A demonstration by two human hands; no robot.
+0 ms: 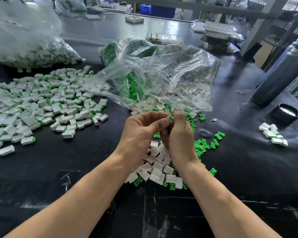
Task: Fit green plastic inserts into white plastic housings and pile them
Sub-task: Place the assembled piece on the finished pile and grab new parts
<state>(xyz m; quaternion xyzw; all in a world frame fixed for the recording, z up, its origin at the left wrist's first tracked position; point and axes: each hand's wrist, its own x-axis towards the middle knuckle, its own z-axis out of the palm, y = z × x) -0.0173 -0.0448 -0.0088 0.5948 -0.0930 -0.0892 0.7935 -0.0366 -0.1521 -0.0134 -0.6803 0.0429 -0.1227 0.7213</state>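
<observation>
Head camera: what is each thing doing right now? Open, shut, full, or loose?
left hand: fingers curled, pinching the part
right hand: pinching the same part
part: green insert showing in white housing
middle bag: open, spilling pieces
finished pile: loose on table
black lid: off, lying beside grey bottle

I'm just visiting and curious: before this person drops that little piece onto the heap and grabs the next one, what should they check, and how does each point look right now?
1. Piece in hand held firmly: ok. Left hand and right hand both pinch the green-and-white piece at the fingertips.
2. Green insert fully seated: cannot tell; the fingers cover most of it.
3. Room on the finished pile at left: ok; it sprawls loosely over the black table.
4. Empty white housings at hand: ok, lying right below the wrists.
5. Loose green inserts at hand: ok, scattered beside the right hand.
6. Clear bag out of the way: ok, behind the hands.
</observation>
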